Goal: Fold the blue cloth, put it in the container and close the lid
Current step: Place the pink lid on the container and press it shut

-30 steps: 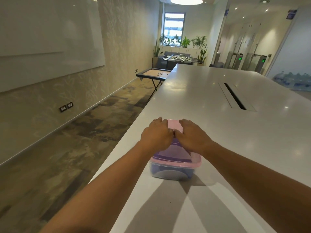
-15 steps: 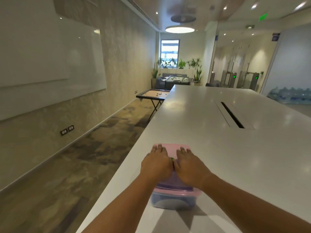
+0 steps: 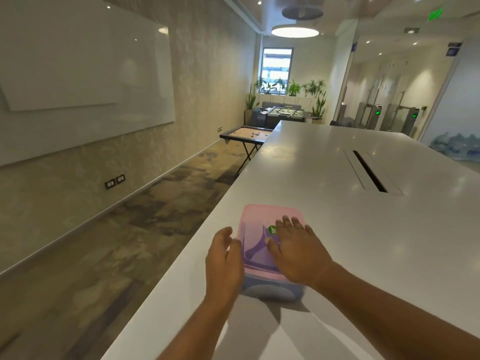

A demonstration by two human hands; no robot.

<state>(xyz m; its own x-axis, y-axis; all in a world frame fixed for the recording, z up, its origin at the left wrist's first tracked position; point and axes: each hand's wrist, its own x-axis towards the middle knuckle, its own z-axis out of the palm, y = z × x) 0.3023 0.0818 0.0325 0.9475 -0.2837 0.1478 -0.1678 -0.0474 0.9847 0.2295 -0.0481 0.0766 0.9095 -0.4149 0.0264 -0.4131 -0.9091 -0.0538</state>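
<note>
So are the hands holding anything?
Nothing is gripped. The right hand lies flat on the pink lid; the left hand sits open beside the container.

Clear container (image 3: 272, 291) on table edge, pink lid (image 3: 262, 222) on, blue cloth inside

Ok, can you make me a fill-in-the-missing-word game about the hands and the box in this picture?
1. The lid on the container is coloured ____.
2. The hand lying flat on top of the lid is the ____ hand.
3. The left hand is beside the container's ____ side.
4. The container stands on a big ____ table.

Missing words: pink; right; left; white
</note>
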